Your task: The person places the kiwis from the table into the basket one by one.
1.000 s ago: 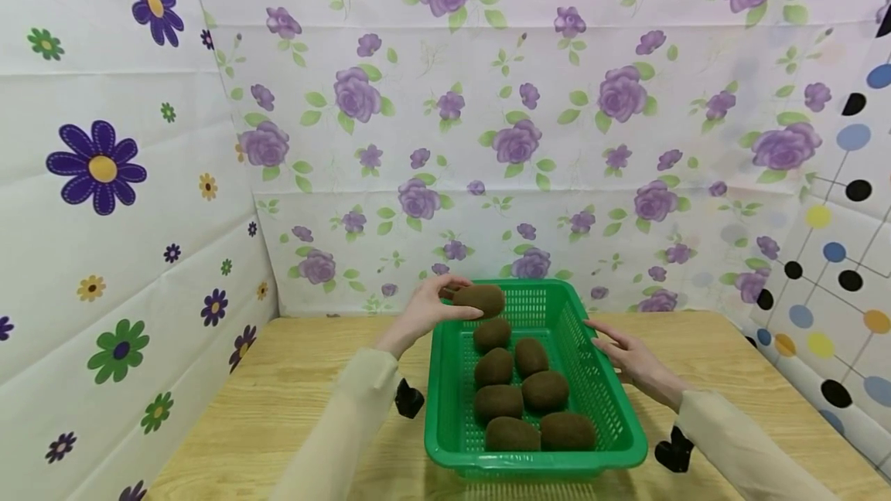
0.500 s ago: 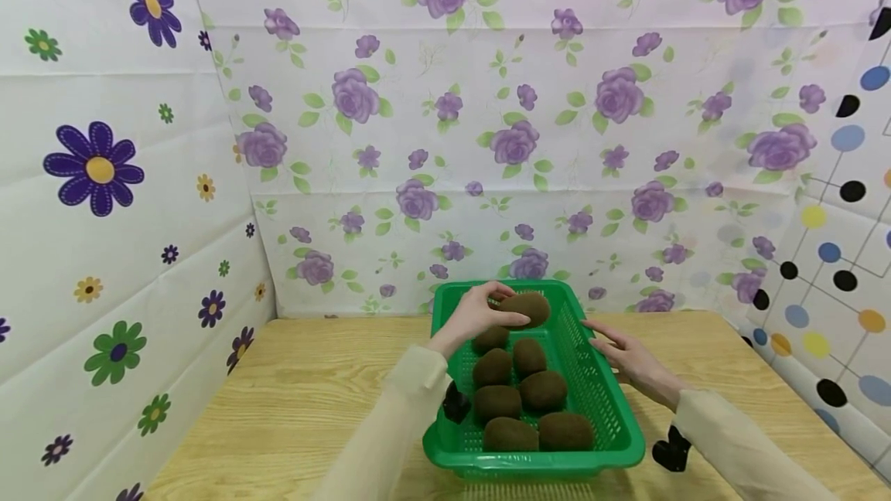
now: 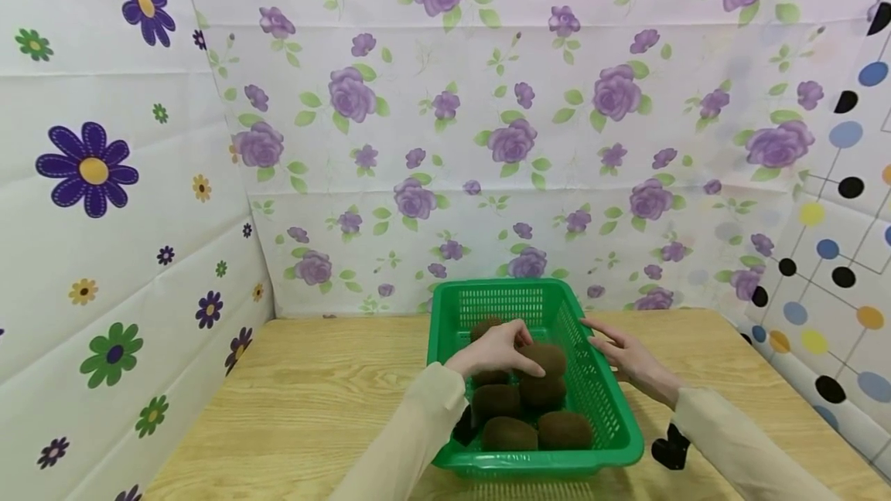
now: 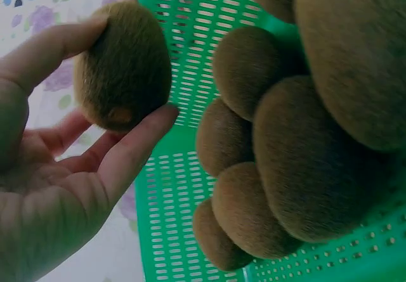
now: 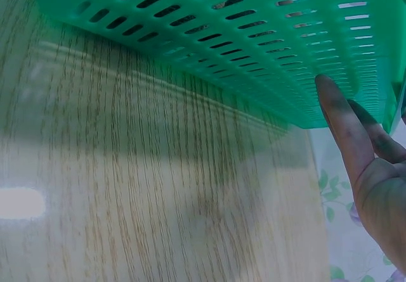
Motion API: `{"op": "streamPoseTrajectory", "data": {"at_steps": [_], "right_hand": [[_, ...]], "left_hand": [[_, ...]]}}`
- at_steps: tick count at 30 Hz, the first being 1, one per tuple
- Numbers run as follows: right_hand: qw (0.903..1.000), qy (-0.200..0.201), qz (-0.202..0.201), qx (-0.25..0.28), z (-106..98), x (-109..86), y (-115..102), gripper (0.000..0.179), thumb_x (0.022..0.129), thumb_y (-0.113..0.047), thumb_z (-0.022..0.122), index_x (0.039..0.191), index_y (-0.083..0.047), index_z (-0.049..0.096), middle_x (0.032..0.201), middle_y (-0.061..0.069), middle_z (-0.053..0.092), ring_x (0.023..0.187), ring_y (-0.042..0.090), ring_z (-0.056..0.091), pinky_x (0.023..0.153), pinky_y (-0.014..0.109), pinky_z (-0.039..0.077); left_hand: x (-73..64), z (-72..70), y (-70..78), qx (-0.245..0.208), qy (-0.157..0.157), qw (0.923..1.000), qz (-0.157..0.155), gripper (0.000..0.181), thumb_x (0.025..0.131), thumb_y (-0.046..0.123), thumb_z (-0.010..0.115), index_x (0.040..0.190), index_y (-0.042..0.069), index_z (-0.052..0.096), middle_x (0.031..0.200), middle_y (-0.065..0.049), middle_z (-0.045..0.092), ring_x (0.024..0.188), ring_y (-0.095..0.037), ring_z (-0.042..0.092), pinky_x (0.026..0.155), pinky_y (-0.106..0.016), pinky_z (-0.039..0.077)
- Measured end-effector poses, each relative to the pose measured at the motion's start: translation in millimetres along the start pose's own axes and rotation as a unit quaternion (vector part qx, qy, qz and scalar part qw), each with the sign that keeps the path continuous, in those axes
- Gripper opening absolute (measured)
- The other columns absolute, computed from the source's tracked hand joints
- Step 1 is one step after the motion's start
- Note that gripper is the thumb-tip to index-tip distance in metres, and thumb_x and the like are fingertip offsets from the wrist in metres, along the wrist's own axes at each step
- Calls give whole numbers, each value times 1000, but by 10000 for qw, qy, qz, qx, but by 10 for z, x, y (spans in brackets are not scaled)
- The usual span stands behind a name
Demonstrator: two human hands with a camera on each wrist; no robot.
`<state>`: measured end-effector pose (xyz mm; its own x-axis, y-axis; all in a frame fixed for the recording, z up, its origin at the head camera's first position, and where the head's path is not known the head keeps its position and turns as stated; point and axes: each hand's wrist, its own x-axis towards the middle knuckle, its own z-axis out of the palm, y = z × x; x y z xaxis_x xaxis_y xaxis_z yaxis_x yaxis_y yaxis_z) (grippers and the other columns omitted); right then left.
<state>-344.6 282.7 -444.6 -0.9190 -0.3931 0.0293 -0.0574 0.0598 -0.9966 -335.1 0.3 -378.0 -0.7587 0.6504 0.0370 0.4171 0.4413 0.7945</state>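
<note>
My left hand (image 3: 496, 352) pinches a brown fuzzy kiwi (image 3: 547, 359) between thumb and fingertips, low over the right-hand part of the green basket (image 3: 557, 459). In the left wrist view the held kiwi (image 4: 124, 66) shows its blunt end, with the thumb on one side and fingers on the other. Several more kiwis (image 3: 510, 434) lie inside the basket, some partly hidden behind the left hand. At the basket's right side my right hand (image 3: 632, 360) rests with fingers extended along the rim. A finger (image 5: 346, 120) lies against the perforated outer wall in the right wrist view.
The basket stands on a light wood-grain table (image 3: 334, 393). Right behind the table hangs a cloth with purple roses (image 3: 511, 141). Patterned cloths also flank the left and right sides.
The left hand has carried its kiwi from the basket's far left rim rightward, then nearer and lower over the other kiwis. My right hand stays at the right rim.
</note>
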Motion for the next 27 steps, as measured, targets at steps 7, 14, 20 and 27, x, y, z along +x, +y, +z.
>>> {"op": "streamPoseTrajectory", "data": {"at_steps": [7, 14, 20, 27], "right_hand": [[10000, -20, 5, 40, 3, 2, -13, 56, 98, -22, 43, 146, -10, 16, 67, 0, 44, 75, 18, 57, 73, 49, 47], [9999, 71, 54, -47, 3, -7, -3, 56, 97, -23, 44, 145, -12, 18, 69, -1, 44, 75, 19, 57, 73, 49, 47], [9999, 94, 19, -129, 3, -10, 1, 55, 98, -23, 43, 145, -12, 18, 70, 5, 47, 67, 19, 53, 70, 46, 48], [9999, 91, 41, -130, 16, -3, -12, 55, 97, -24, 43, 145, -12, 18, 54, -4, 26, 59, 13, 47, 68, 45, 49]], "left_hand": [[-16, 67, -105, 54, -232, 9997, -71, 36, 73, 17, 78, 95, 9, 51, 90, -2, 50, 74, -12, 51, 63, -29, 48], [-39, 126, -161, -192, -312, 9991, -198, 37, 69, 15, 80, 92, 9, 51, 89, -4, 50, 70, -14, 54, 58, -32, 51], [-72, 145, -150, -20, -628, 9976, -301, 37, 71, 14, 79, 91, 7, 49, 86, -3, 48, 70, -14, 53, 55, -32, 51], [-78, 154, -170, -21, -748, 9960, -486, 37, 70, 13, 80, 88, 6, 48, 85, -5, 48, 69, -18, 55, 55, -34, 51]]}}
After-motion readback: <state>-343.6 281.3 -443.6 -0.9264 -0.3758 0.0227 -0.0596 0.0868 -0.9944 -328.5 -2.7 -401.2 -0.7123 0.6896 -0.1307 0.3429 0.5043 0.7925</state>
